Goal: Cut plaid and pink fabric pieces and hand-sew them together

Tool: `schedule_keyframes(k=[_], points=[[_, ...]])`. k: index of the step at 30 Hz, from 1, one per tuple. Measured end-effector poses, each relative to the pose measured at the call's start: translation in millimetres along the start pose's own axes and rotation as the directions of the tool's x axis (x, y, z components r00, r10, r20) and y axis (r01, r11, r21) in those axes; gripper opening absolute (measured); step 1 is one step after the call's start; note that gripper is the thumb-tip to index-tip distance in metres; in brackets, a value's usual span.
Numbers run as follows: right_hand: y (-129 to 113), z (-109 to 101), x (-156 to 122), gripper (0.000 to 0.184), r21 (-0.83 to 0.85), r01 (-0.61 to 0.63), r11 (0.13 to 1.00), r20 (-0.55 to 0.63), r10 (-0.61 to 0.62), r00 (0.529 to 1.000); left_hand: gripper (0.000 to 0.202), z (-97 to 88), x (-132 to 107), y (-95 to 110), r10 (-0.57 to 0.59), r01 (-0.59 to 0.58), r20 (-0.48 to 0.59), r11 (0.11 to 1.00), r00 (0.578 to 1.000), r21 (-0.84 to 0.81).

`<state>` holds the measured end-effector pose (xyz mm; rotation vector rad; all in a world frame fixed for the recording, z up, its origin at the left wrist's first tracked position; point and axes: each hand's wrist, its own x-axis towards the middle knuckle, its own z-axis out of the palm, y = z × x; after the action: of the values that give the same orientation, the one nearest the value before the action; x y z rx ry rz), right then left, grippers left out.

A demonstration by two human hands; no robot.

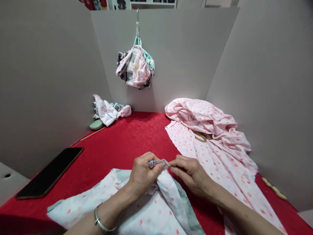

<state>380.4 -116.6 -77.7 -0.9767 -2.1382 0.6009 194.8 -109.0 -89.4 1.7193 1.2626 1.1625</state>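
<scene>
We pinched the near dotted cloth (154, 212) with the fingers of our left hand (144, 173) and right hand (192, 173); only its far edge was bunched, the rest loose.

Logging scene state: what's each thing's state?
Pink-dotted white cloth: held, edge folded.
Bare left hand: pinching the cloth.
Bare right hand: pinching the cloth's edge.
Black rectangular phone: flat, screen dark.
Pale pink dotted fabric: bunched behind, spread in front.
Golden metal scissors: partly covered; open or shut unclear.
Pink-and-plaid fabric bundle: hanging from a hook.
Pink-and-grey fabric scraps: crumpled.
Silver bangle: worn on left wrist.
</scene>
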Motion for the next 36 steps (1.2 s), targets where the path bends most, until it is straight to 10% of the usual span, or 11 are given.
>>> schedule_keyframes(k=[5, 14, 20, 28, 36], points=[[-2.9, -0.5, 0.7, 0.018, 0.000, -0.028, 1.000, -0.005, 0.028, 1.000, 0.016, -1.3, -0.2, 5.4, 0.191, -0.194, 0.033, 0.976, 0.981, 0.096], [2.1, -10.3, 1.8, 0.018, 0.465, -0.326, 0.823, 0.175, 0.275, 0.945, 0.026, -6.2, 5.1, 12.4, -0.235, 0.346, 0.297, 0.845, 0.925, -0.407], [4.6, -11.4, 1.3, 0.020, 0.590, -0.406, 0.698, 0.256, 0.315, 0.914, 0.025, -6.2, 3.8, 13.2, -0.269, 0.389, 0.329, 0.834, 0.905, -0.392], [-1.9, -17.5, 2.6, 0.022, 0.497, -0.364, 0.788, 0.280, 0.251, 0.926, 0.026, -10.0, 3.8, 18.2, -0.283, 0.410, 0.368, 0.848, 0.886, -0.335], [3.4, -16.9, 0.8, 0.028, 0.611, -0.512, 0.604, 0.418, 0.303, 0.856, 0.023, -15.5, 4.0, 19.1, -0.303, 0.498, 0.462, 0.775, 0.834, -0.390]])
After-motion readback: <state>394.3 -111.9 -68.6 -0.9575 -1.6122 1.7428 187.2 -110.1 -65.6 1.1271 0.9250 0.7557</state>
